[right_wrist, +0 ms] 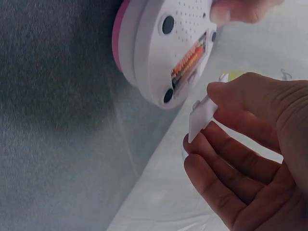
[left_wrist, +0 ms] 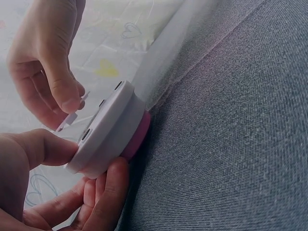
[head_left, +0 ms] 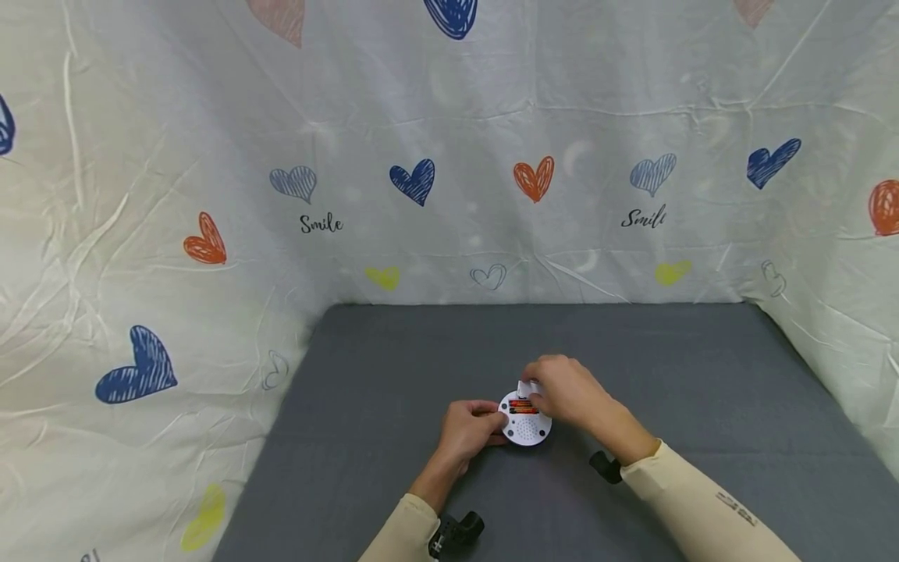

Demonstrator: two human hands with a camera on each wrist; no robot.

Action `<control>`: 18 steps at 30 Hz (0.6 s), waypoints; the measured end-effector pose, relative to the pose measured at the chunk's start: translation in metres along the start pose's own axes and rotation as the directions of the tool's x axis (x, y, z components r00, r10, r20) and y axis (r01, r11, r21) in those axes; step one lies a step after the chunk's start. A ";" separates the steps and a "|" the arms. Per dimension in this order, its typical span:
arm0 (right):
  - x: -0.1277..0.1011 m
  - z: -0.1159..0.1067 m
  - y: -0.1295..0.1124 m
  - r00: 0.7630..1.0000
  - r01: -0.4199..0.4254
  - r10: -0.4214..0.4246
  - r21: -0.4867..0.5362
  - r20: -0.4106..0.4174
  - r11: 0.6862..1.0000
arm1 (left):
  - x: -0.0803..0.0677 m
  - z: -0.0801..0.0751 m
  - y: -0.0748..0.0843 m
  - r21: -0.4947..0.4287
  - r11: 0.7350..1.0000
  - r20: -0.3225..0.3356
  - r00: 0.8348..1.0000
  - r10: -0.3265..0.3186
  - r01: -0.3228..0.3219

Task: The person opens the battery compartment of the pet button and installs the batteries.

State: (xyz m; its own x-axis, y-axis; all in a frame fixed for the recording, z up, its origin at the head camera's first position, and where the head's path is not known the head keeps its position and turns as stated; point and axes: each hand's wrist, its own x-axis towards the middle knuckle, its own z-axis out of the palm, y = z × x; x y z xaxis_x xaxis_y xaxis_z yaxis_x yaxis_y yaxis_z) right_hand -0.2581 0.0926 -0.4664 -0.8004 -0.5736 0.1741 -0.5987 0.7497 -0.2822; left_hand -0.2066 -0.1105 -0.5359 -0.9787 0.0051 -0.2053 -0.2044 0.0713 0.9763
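A round white device (head_left: 525, 422) with a pink underside lies face down on the grey table (head_left: 702, 375). Its battery compartment (right_wrist: 189, 61) is uncovered and shows orange batteries. My left hand (head_left: 469, 428) grips the device's left edge, thumb on top and fingers under the rim (left_wrist: 103, 139). My right hand (head_left: 567, 390) pinches a small white battery cover (right_wrist: 201, 118) between thumb and fingers, just above the far edge of the device. The cover (left_wrist: 72, 117) hangs clear of the device (right_wrist: 159, 48).
A white cloth printed with hearts (head_left: 414, 181) and the word Smile walls in the table at the back and both sides. Black wrist camera mounts (head_left: 456, 532) sit on both forearms. Grey table surface stretches to either side of the hands.
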 end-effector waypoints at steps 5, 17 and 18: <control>0.000 0.006 -0.004 1.000 0.020 -0.020 0.007 -0.004 1.000 | 0.000 0.000 -0.001 0.000 1.000 -0.004 1.000 0.005 -0.005; -0.001 0.018 -0.006 0.994 0.111 -0.111 0.001 -0.013 0.994 | -0.002 0.000 0.000 0.015 1.000 -0.017 1.000 0.013 -0.013; -0.001 0.018 -0.006 0.994 0.112 -0.112 0.000 -0.015 0.994 | -0.002 0.000 0.000 0.016 1.000 -0.019 1.000 0.013 -0.013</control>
State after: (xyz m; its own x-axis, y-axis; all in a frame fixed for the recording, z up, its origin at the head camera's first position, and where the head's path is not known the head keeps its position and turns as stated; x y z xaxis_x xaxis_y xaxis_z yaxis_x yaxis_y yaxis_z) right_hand -0.2535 0.0827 -0.4823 -0.7288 -0.6489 0.2187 -0.6844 0.6808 -0.2610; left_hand -0.2050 -0.1102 -0.5351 -0.9815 -0.0128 -0.1913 -0.1916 0.0872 0.9776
